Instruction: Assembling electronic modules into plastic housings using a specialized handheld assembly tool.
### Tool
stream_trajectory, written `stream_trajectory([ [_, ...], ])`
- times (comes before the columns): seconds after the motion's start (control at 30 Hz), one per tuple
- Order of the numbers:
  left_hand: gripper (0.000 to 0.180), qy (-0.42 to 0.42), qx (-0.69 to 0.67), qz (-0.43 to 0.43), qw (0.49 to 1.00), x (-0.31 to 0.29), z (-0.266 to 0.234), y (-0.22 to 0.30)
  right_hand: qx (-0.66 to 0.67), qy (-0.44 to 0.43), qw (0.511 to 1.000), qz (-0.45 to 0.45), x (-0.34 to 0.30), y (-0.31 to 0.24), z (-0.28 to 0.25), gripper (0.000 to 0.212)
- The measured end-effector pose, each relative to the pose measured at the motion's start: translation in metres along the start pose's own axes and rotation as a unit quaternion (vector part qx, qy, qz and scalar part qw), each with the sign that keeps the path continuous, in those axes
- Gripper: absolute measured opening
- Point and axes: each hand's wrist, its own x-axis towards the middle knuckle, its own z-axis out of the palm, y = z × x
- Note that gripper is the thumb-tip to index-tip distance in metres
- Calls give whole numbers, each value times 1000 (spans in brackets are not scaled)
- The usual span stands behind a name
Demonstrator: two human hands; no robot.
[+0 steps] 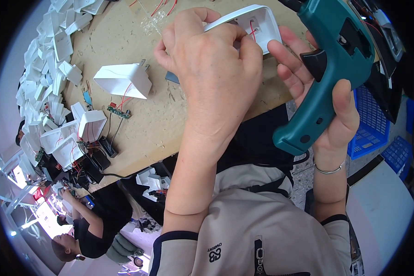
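Note:
My left hand (216,69) is closed at the rim of a white plastic housing (269,27), some fingers reaching inside. What the fingertips pinch there is hidden. Red wires (252,30) run across the housing's inner wall. A teal glue gun (329,69) with a black trigger lies in my right hand (336,110), its handle between thumb and palm. Two or three right fingers stretch past the trigger to the housing's near edge. Part of a dark flat piece (172,77) shows under my left hand. Left of it a second white housing (124,80) rests on the table.
A small green circuit board (118,111) with wires lies on the tan table (142,133). White housings (55,50) pile up along the left edge, with wired black parts (94,165) nearby. Blue crates (370,119) stand at the right. A co-worker in black (106,211) works at lower left.

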Motion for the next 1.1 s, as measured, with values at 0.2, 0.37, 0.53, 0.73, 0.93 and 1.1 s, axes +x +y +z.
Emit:
stream_trajectory([
  [0.2,14,-4,-20,5,1000,1,-2,0,-5,2,1000,3,1,-3,1,77],
  [0.37,25,-3,-58,3,998,-1,-7,-2,24,23,999,9,-8,-8,-6,77],
  [0.53,27,-5,-23,40,999,-12,-6,1,100,15,994,-30,-32,-18,-17,74],
  [0.73,25,147,-230,69,960,-27,-54,-18,145,1,987,-69,-61,-37,-27,68],
  [0.93,68,151,-756,-135,623,-91,-150,-66,165,-38,983,-63,-70,-38,-25,64],
  [1.1,88,90,-736,-216,635,-211,-215,-107,151,-44,987,-46,-70,-31,-23,66],
])
